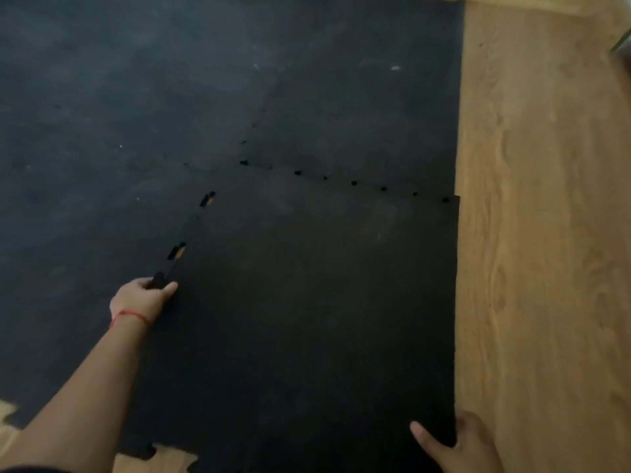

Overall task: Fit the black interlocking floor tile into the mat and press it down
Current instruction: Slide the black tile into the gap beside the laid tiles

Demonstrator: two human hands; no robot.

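Black rubber tile (317, 302) lies at the mat's (119, 114) near right corner, seams partly gapped. Left hand (141, 297) pinches its left toothed edge; right hand (457, 445) grips the near right corner. Probably heavy, floppy; best held by its edges.

This looks like a room in a home being fitted out as an exercise area, though the dim, blurred view makes that uncertain. A black rubber mat (136, 97) of interlocking tiles covers most of the floor on the left and far side. Light wood-grain plank flooring (546, 233) runs along the right, and shows again at the near left edge.
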